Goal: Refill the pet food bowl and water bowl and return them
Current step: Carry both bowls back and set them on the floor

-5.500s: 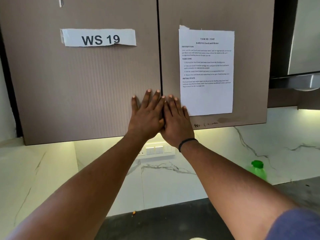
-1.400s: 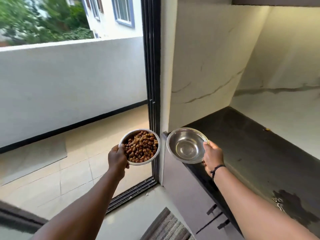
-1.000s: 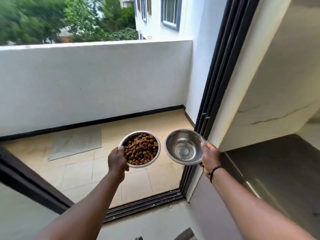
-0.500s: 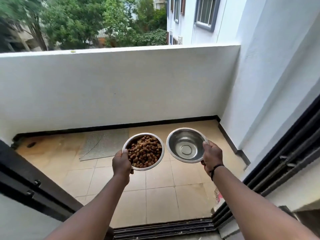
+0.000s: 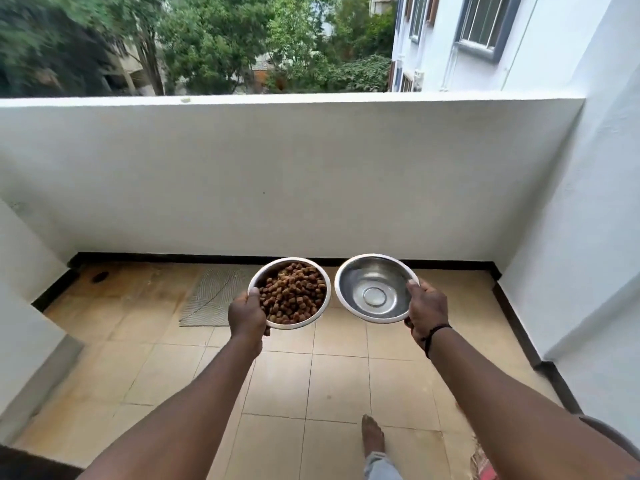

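The food bowl point(image 5: 289, 293), full of kibble, and the water bowl point(image 5: 375, 287) sit mid-frame, each gripped at its rim by your left hand point(image 5: 246, 315) and right hand point(image 5: 426, 311). You've swung from the kitchen onto the balcony floor point(image 5: 341, 372); the mat point(image 5: 216, 297), centre-left, looks like the drop spot.

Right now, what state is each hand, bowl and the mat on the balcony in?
left hand: grips the food bowl's near rim
food bowl: filled with brown kibble, held in the air
right hand: grips the water bowl's right rim
water bowl: held in the air, tilted toward the camera; water level unclear
mat: flat on the tiled floor, bare
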